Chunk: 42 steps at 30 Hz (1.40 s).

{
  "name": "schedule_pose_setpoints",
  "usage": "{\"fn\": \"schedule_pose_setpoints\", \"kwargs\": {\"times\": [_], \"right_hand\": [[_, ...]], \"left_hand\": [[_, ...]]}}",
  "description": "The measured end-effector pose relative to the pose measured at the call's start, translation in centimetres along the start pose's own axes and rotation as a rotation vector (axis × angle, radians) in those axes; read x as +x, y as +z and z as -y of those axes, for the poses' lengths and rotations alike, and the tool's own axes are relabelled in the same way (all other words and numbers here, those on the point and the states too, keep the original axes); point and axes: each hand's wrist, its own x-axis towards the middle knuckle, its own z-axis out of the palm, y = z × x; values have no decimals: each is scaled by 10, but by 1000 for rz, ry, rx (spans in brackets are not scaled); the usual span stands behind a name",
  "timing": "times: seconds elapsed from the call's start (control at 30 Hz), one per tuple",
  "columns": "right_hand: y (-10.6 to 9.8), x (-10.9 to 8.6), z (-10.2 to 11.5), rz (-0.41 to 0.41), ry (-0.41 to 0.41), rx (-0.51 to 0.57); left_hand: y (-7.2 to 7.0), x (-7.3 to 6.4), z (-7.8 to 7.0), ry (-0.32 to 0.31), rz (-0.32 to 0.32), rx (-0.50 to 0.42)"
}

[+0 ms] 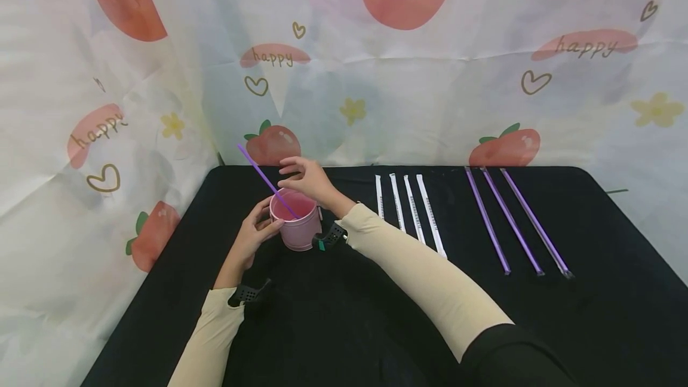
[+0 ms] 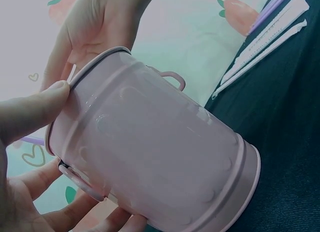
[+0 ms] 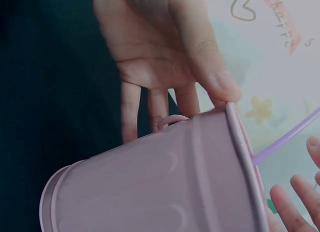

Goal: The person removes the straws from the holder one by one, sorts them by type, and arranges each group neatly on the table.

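A small pink metal bucket (image 1: 301, 235) with side handles stands at the left of the table. One purple straw (image 1: 258, 171) leans in it, its upper end tilted out to the left. My left hand (image 1: 254, 233) holds the bucket from the left; in the left wrist view, its thumb (image 2: 42, 105) lies at the rim and the other fingers curl along the side by a handle. Above the rim hovers my right hand (image 1: 310, 183), fingers loosely spread and holding nothing. In the right wrist view its fingers (image 3: 285, 204) are apart from the straw.
Several white paper-wrapped sticks (image 1: 428, 208) lie in a row right of the bucket, partly behind my right sleeve. Farther right lie three purple straws (image 1: 510, 220) in clear wrappers. Black cloth (image 1: 333, 327) covers the table; a printed curtain (image 1: 408, 94) hangs behind.
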Motion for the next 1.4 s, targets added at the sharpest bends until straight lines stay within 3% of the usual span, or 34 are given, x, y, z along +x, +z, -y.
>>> {"fn": "schedule_pose_setpoints", "kwargs": {"times": [0.4, 0.83, 1.4], "right_hand": [[8, 5, -3, 17, -17, -38], [17, 7, -5, 25, -63, -209], [20, 9, -6, 52, -48, -190]], "left_hand": [[0, -1, -1, 10, 1, 6], [-1, -2, 0, 14, 3, 27], [-2, -1, 2, 11, 11, 42]]}}
